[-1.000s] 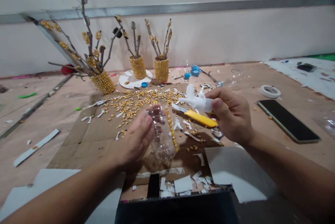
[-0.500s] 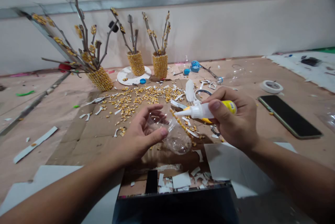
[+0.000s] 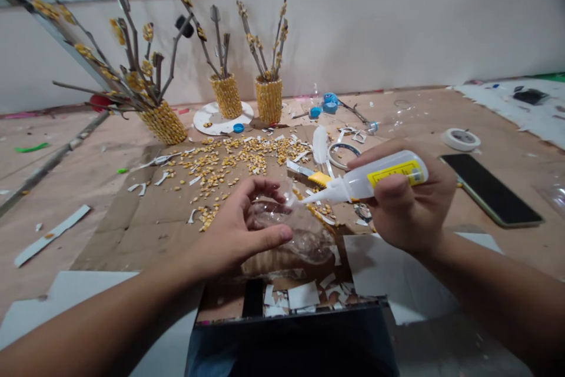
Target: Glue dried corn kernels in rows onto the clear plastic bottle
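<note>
My left hand (image 3: 247,221) is closed around a clear plastic bottle (image 3: 304,239) lying on its side, its thumb along the near wall. A row of corn kernels (image 3: 320,213) runs along the bottle's far right side. In my right hand (image 3: 408,206) is a white glue bottle (image 3: 379,176) with a yellow label, tilted so that its thin nozzle points left. The nozzle tip is at the clear bottle's upper side, close to the kernels; I cannot tell whether it touches. Behind the nozzle lies a yellow utility knife (image 3: 318,179).
Loose corn kernels (image 3: 251,156) and paper scraps cover the cardboard (image 3: 128,212). Several kernel-covered pots (image 3: 269,100) with twigs stand at the back. On the right lie a phone (image 3: 489,189) and a white tape roll (image 3: 461,139). A tape ring (image 3: 345,155) sits behind my right hand.
My right hand has moved slightly right and turned the glue bottle, so more of its label shows. The clear bottle has rolled or tilted in my left hand. The view has shifted a little.
</note>
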A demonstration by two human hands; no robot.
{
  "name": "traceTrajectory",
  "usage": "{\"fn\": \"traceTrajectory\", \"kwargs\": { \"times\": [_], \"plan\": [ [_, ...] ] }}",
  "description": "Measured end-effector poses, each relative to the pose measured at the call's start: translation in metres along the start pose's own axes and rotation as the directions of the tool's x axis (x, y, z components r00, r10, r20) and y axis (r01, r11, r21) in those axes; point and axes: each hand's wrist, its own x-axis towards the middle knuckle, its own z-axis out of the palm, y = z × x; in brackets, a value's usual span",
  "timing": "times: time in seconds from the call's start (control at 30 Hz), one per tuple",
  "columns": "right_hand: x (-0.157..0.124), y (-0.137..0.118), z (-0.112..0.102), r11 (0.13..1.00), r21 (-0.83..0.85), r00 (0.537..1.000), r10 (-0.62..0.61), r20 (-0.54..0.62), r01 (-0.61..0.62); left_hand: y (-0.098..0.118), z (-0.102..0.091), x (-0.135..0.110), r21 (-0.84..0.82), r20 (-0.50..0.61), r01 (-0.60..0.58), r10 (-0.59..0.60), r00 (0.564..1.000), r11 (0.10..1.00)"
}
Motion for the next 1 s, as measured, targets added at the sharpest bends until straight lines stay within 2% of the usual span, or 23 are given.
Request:
{"fn": "traceTrajectory", "kwargs": {
  "times": [0.27, 0.47, 1.0],
  "plan": [
    [-0.0082, 0.0021, -0.0030, 0.997, -0.046, 0.998, 0.067, -0.015, -0.068, 0.0016, -0.0001, -0.0009, 0.007, 0.038, 0.056, -0.056, 0.998, 0.998],
    [-0.0079, 0.0015, -0.0005, 0.997, 0.011, 0.997, 0.079, 0.018, -0.080, 0.0017, 0.0003, -0.0021, 0.005, 0.060, 0.076, -0.076, 0.995, 0.997],
    [-0.0099, 0.0032, -0.0021, 1.000, -0.017, 0.999, 0.025, 0.031, -0.024, 0.0019, 0.0021, -0.0030, 0.014, 0.065, 0.048, -0.049, 0.997, 0.999]
  ]
}}
